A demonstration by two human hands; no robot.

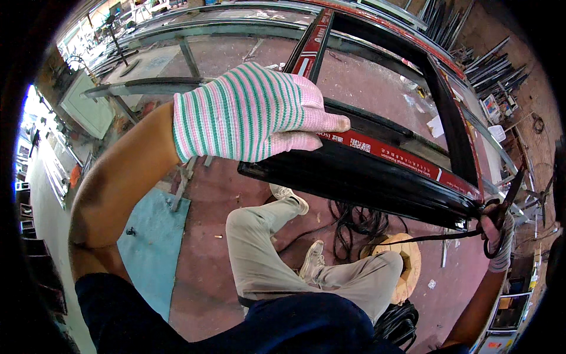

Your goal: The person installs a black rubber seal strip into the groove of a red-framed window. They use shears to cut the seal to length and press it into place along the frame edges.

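A black window-like frame (354, 177) with red printed film along its bars lies in front of me on a metal stand. My left hand (253, 115), in a pink and green striped knit glove, is closed over the near bar at its left end, thumb and fingers against the red film. At the frame's near right corner my right hand (506, 245), also gloved, grips black-handled scissors (512, 192) with the blades pointing up and away. A thin black strip (413, 240) runs from beside this hand down toward the floor; whether the fingers hold it is unclear.
Under the frame lies a loose heap of black strip (354, 224), beside a round wooden spool (413, 259). Another black coil (398, 324) sits closer to me. A blue mat (156, 242) covers floor at left. Metal bars (498, 71) are piled at the far right.
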